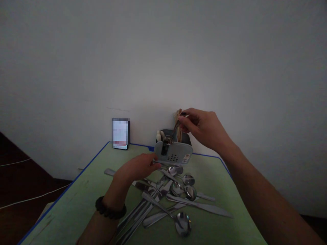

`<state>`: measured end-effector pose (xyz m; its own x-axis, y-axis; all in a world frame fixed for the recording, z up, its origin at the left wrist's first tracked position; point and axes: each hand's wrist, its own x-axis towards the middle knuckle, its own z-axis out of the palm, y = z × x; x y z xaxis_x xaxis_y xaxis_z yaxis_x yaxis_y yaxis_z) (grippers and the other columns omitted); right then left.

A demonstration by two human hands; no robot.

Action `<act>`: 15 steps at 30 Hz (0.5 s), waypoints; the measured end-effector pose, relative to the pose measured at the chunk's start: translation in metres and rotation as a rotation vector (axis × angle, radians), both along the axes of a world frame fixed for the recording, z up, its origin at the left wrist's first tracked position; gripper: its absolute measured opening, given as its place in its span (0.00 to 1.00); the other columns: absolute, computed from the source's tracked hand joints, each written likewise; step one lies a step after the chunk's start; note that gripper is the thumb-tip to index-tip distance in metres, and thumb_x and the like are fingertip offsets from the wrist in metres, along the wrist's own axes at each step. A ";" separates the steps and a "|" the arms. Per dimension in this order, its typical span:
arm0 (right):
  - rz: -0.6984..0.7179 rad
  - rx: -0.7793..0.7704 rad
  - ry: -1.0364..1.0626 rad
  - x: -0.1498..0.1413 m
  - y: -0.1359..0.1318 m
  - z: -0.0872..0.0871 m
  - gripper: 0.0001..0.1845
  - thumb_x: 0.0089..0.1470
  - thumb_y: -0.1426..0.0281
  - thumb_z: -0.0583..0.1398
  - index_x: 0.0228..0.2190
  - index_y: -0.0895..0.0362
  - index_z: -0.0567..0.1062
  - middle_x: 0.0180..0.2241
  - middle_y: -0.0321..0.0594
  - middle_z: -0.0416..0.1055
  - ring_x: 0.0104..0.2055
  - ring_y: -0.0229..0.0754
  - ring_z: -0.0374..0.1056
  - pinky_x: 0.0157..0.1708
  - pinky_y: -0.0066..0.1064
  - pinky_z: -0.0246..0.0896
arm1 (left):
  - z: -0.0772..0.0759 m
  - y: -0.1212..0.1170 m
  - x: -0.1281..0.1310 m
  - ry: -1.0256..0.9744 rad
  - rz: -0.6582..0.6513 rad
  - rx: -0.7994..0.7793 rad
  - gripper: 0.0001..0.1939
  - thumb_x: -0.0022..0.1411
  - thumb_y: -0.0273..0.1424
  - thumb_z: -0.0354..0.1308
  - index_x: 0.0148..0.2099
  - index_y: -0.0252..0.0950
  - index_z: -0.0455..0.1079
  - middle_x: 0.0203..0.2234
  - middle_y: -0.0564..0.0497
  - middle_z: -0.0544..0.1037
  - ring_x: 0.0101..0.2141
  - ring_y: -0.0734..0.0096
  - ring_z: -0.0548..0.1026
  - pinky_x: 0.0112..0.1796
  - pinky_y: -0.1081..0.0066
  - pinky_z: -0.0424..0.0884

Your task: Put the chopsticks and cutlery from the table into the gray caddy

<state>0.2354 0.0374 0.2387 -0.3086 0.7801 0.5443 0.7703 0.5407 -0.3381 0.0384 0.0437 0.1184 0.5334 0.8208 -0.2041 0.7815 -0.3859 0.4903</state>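
My right hand point(198, 124) is closed in a pinch on the handle of a metal spoon point(168, 140), whose bowl points down at the front left of a grey cutlery holder point(180, 152). White rounded handle ends and wooden chopsticks point(180, 127) stand in that holder. Low in front of it, my left hand point(143, 166) pinches the handle end of another spoon point(176, 169), which lies at the top of the pile. Below both hands spread several spoons, such as one nearest me point(183, 224), and table knives point(212, 208), crossing each other.
The pale green table point(84, 204) has a blue edge and stands against a grey wall point(163, 61). A phone point(120, 134) leans upright at the back left. White cables point(38, 196) run past the table's left side over a dark floor.
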 end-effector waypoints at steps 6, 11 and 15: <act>-0.083 -0.009 -0.248 -0.015 0.025 0.004 0.10 0.59 0.71 0.55 0.35 0.60 0.76 0.29 0.41 0.77 0.30 0.37 0.72 0.36 0.28 0.61 | -0.008 0.001 0.003 0.015 0.148 0.084 0.23 0.64 0.42 0.47 0.55 0.31 0.60 0.48 0.37 0.74 0.45 0.55 0.75 0.42 0.65 0.68; -0.196 -0.134 -0.658 -0.029 0.050 -0.010 0.14 0.59 0.70 0.54 0.40 0.62 0.77 0.38 0.51 0.77 0.42 0.47 0.72 0.41 0.34 0.63 | -0.009 -0.002 0.010 -0.064 0.191 0.142 0.37 0.63 0.40 0.48 0.67 0.29 0.38 0.60 0.33 0.62 0.54 0.53 0.70 0.49 0.64 0.66; -0.192 -0.240 -0.776 -0.038 0.063 -0.026 0.14 0.56 0.73 0.56 0.41 0.64 0.77 0.40 0.55 0.76 0.44 0.51 0.72 0.43 0.37 0.64 | -0.007 -0.005 0.012 -0.075 0.157 0.157 0.39 0.64 0.38 0.48 0.68 0.32 0.33 0.64 0.35 0.53 0.57 0.54 0.65 0.54 0.63 0.62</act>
<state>0.1979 0.1003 0.2127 -0.3771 0.9251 0.0441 0.9034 0.3569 0.2375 0.0506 0.0388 0.1117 0.4053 0.9136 -0.0321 0.8018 -0.3384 0.4925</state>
